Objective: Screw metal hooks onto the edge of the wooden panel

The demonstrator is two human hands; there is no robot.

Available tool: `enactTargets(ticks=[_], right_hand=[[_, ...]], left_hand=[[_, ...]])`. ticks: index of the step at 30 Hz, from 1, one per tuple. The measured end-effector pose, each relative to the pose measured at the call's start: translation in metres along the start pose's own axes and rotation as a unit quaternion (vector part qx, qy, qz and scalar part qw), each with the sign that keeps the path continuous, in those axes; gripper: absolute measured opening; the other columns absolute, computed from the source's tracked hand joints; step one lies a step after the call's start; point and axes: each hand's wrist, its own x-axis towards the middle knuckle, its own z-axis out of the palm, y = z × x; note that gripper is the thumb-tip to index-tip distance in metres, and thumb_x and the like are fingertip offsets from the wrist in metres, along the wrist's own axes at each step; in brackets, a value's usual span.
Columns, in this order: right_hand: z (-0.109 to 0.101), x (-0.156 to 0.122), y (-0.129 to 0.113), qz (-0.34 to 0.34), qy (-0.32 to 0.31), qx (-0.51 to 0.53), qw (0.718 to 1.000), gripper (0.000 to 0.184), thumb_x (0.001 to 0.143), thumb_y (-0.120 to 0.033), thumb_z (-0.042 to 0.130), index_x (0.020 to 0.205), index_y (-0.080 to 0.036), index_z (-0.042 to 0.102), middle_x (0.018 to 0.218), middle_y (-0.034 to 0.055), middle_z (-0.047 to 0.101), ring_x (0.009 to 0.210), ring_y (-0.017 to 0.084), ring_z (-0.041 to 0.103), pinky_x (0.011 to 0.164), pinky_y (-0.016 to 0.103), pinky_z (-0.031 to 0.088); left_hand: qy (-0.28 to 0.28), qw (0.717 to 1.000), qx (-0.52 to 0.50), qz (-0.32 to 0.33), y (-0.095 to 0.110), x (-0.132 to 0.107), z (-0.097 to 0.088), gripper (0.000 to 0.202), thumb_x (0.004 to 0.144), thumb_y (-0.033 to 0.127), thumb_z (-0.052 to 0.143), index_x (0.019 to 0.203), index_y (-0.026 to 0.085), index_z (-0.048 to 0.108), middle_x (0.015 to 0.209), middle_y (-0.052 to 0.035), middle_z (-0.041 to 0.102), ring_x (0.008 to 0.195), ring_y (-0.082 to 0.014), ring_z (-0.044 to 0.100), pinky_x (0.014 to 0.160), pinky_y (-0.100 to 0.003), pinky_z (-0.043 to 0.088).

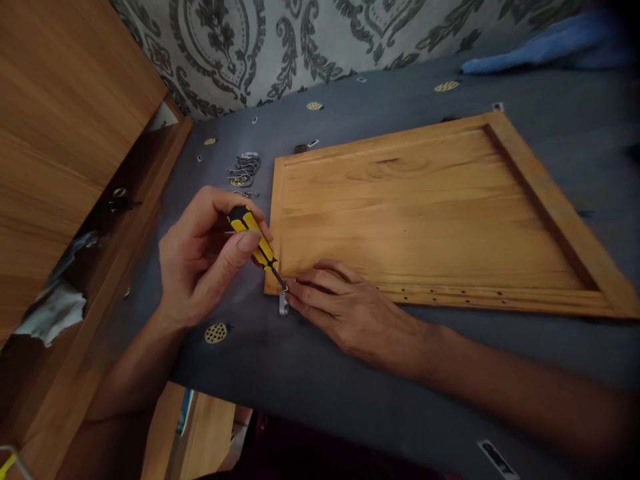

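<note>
Just below the left hand (203, 260), its gripped yellow-and-black screwdriver (263, 251) meets a small silver metal fitting (283, 307)! The right hand (350, 313) seemingly steadies it; pinching or not, can't tell.

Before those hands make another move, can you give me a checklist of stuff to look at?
1. Screwdriver held by the left hand: ok.
2. Its tip at the small metal piece: ok.
3. Tip fitted into a screw: cannot tell, too small.
4. Right hand clear of the tip: not ok, its fingers are right beside it.
5. Wooden panel on the table: ok.
</note>
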Motion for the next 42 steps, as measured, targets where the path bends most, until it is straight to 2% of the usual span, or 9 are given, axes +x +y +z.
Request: enactTargets(ticks=[4, 8, 14, 21, 24, 29, 33, 38, 42], right_hand=[[-0.001, 0.000, 0.000, 0.000, 0.002, 0.004, 1.000, 0.034, 0.102, -0.014, 0.036, 0.113, -0.013, 0.068, 0.114, 0.0059, 0.070, 0.108, 0.021, 0.055, 0.098, 0.039, 0.043], [0.000, -0.001, 0.000, 0.000, -0.002, 0.012, 1.000, 0.033, 0.101, -0.014, 0.037, 0.115, -0.011, 0.067, 0.114, 0.0071, 0.070, 0.108, 0.021, 0.054, 0.098, 0.040, 0.042], [0.001, -0.001, 0.000, -0.004, 0.010, 0.002, 1.000, 0.032, 0.102, -0.015, 0.037, 0.113, -0.011, 0.067, 0.113, 0.0073, 0.070, 0.108, 0.021, 0.054, 0.096, 0.039, 0.042], [0.000, 0.000, 0.000, -0.002, 0.006, 0.011, 1.000, 0.032, 0.101, -0.014, 0.038, 0.115, -0.011, 0.066, 0.111, 0.0080, 0.070, 0.107, 0.022, 0.055, 0.096, 0.040, 0.043], [0.000, 0.000, -0.001, 0.001, 0.008, 0.015, 1.000, 0.029, 0.100, -0.014, 0.042, 0.115, -0.009, 0.066, 0.112, 0.0093, 0.069, 0.108, 0.022, 0.055, 0.097, 0.040, 0.043], [0.000, 0.000, -0.001, -0.001, -0.001, 0.012, 1.000, 0.031, 0.100, -0.014, 0.039, 0.115, -0.012, 0.067, 0.115, 0.0091, 0.068, 0.110, 0.022, 0.054, 0.097, 0.041, 0.043], [-0.001, 0.001, 0.000, -0.004, 0.005, 0.004, 1.000, 0.034, 0.102, -0.015, 0.035, 0.114, -0.012, 0.067, 0.113, 0.0069, 0.069, 0.108, 0.020, 0.055, 0.098, 0.038, 0.044], [-0.003, 0.001, 0.000, -0.001, 0.014, 0.000, 1.000, 0.035, 0.103, -0.014, 0.034, 0.112, -0.011, 0.068, 0.111, 0.0061, 0.070, 0.104, 0.020, 0.056, 0.096, 0.036, 0.044], [-0.002, 0.001, 0.000, -0.001, 0.018, 0.002, 1.000, 0.037, 0.103, -0.014, 0.033, 0.112, -0.010, 0.068, 0.109, 0.0056, 0.071, 0.104, 0.020, 0.057, 0.097, 0.036, 0.043]], left_hand=[[-0.013, 0.999, 0.004, 0.031, -0.006, 0.000, -0.005, 0.016, 0.091, 0.028, 0.061, 0.105, 0.028, 0.067, 0.084, -0.0017, 0.065, 0.066, -0.0142, 0.064, 0.059, -0.027, 0.056], [-0.044, 0.996, 0.014, 0.076, -0.010, -0.002, -0.011, 0.035, 0.084, 0.014, 0.067, 0.116, 0.028, 0.065, 0.091, -0.0022, 0.063, 0.073, -0.0136, 0.065, 0.060, -0.023, 0.058], [-0.006, 0.999, 0.020, 0.042, -0.002, -0.005, -0.010, 0.057, 0.073, 0.016, 0.080, 0.120, 0.042, 0.061, 0.114, -0.0004, 0.060, 0.084, -0.0147, 0.066, 0.068, -0.025, 0.064], [-0.069, 0.995, 0.002, 0.068, -0.008, -0.003, -0.016, 0.050, 0.081, 0.012, 0.070, 0.127, 0.029, 0.060, 0.110, -0.0050, 0.063, 0.085, -0.0173, 0.070, 0.073, -0.029, 0.065], [-0.066, 0.995, 0.008, 0.080, -0.012, -0.001, -0.016, 0.049, 0.083, 0.012, 0.068, 0.129, 0.027, 0.060, 0.107, -0.0059, 0.066, 0.085, -0.0188, 0.071, 0.072, -0.030, 0.064], [-0.044, 0.983, 0.067, 0.167, -0.014, 0.005, -0.014, 0.048, 0.078, 0.022, 0.076, 0.124, 0.027, 0.064, 0.106, -0.0043, 0.070, 0.082, -0.0176, 0.066, 0.060, -0.026, 0.059], [-0.031, 0.987, 0.056, 0.151, -0.009, 0.004, -0.013, 0.047, 0.076, 0.019, 0.079, 0.121, 0.025, 0.067, 0.104, -0.0023, 0.071, 0.084, -0.0159, 0.065, 0.059, -0.024, 0.058], [-0.035, 0.993, 0.031, 0.106, -0.003, 0.001, -0.014, 0.046, 0.077, 0.014, 0.077, 0.121, 0.023, 0.067, 0.107, -0.0037, 0.071, 0.093, -0.0193, 0.068, 0.078, -0.032, 0.062], [-0.046, 0.992, 0.042, 0.113, -0.007, 0.002, -0.014, 0.045, 0.081, 0.014, 0.072, 0.124, 0.026, 0.065, 0.110, -0.0018, 0.070, 0.084, -0.0163, 0.068, 0.069, -0.032, 0.059]])
